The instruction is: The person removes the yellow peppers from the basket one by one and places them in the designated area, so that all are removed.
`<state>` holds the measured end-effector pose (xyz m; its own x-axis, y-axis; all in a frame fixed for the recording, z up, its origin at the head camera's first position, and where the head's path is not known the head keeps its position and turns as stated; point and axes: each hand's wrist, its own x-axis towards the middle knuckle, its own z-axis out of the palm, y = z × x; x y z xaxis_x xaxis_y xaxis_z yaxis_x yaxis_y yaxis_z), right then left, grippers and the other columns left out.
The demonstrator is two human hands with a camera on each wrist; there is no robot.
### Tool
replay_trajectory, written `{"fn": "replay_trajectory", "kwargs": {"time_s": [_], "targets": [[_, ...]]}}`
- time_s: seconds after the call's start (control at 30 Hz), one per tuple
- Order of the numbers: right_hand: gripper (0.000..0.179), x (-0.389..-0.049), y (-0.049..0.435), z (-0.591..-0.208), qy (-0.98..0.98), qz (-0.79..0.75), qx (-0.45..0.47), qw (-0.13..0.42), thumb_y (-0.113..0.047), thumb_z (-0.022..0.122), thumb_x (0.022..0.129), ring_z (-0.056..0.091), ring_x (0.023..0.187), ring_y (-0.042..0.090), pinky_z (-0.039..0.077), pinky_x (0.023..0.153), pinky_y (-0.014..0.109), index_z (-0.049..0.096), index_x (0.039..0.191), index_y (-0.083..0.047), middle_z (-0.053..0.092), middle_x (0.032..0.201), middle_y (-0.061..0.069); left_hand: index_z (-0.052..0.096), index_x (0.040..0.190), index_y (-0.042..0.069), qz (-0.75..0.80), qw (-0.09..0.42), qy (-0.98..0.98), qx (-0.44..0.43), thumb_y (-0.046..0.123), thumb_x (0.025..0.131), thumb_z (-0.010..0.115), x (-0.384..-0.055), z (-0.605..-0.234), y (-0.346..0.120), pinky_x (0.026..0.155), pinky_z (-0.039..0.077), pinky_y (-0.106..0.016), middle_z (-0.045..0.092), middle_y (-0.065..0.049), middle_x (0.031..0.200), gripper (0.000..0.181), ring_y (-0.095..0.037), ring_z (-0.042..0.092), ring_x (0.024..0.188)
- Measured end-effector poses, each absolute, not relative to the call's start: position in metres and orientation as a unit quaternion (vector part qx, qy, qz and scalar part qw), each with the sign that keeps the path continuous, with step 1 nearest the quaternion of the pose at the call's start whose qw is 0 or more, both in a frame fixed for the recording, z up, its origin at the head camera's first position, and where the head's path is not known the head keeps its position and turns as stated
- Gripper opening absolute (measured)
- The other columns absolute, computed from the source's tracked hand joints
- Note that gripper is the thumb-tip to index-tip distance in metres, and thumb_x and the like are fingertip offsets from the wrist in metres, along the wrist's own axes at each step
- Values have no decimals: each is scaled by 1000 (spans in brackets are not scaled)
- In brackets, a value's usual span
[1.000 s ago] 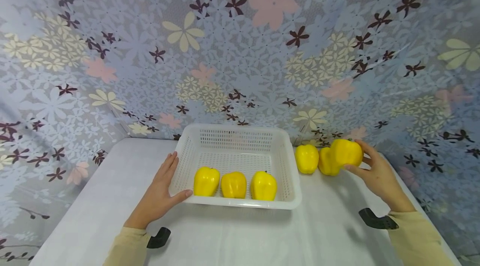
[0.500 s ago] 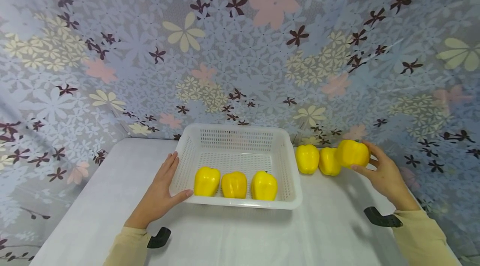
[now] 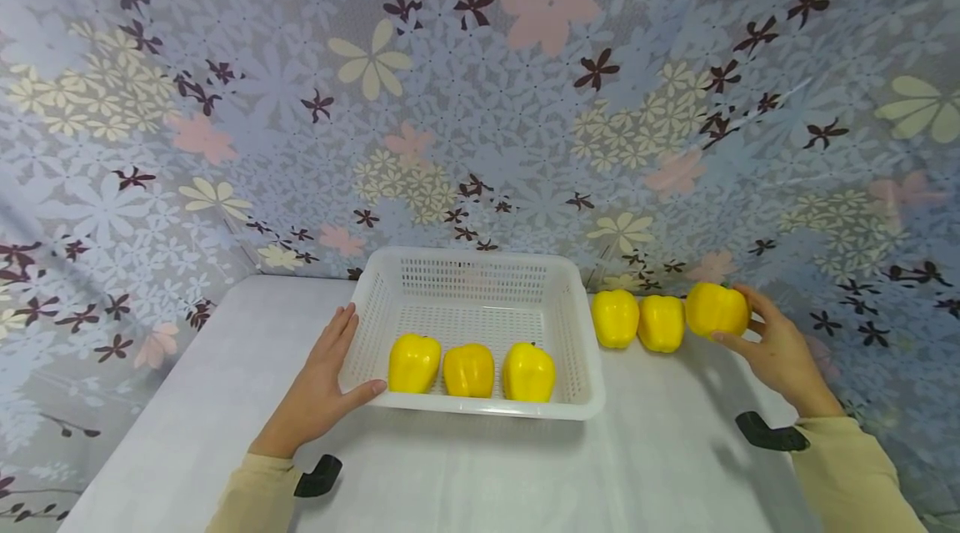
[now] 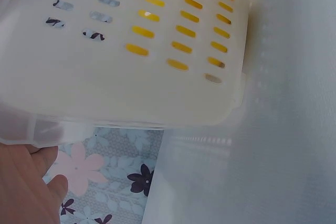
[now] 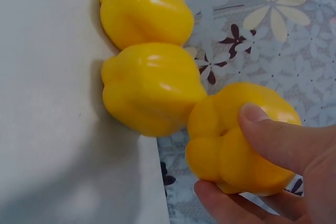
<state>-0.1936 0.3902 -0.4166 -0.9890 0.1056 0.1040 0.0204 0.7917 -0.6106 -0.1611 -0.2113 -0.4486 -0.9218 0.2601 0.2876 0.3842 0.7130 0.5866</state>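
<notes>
In the head view my right hand (image 3: pixel 780 354) grips a yellow bell pepper (image 3: pixel 717 310), thumb on the near side and fingers behind. The right wrist view shows this held pepper (image 5: pixel 236 140) from its lobed end, beside two other peppers. Those two, a left pepper (image 3: pixel 615 319) and a right pepper (image 3: pixel 662 323), sit side by side just right of the white plastic basket (image 3: pixel 480 406). My left hand (image 3: pixel 318 391) rests on the basket's left side with straight fingers, its thumb at the front corner. Inside the basket, three yellow peppers (image 3: pixel 468 370) stand in a row along the front.
The basket's perforated wall (image 4: pixel 121 87) fills much of the left wrist view. A white-covered table (image 3: pixel 480 475) lies beneath everything. Behind it rises a flower-patterned cloth (image 3: pixel 480 141), which also closes in both sides.
My right hand has moved right with its pepper, away from the two peppers beside the basket, so the nearer one now shows fully. The left hand and basket have stayed put.
</notes>
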Motion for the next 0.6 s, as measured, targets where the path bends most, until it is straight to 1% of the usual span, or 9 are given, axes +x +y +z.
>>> {"fn": "replay_trajectory", "kwargs": {"time_s": [0.33,0.6], "targets": [[89,-195,403,-422,-951,301,-4,66,-34,66,99,39,120,67,45,85,73,11,159,1,22,150,44,20,158,-4,-336,88,-921,-176,45,85,76,-162,-448,-211,115,20,-68,10,-17,167,104,-38,9,153],[90,-200,409,-425,-954,296,-18,38,-31,67,98,38,123,66,44,87,73,9,159,2,19,152,44,20,158,-3,-334,86,-923,-172,45,85,76,-162,-448,-211,115,19,-67,11,-16,167,104,-37,8,153]]}}
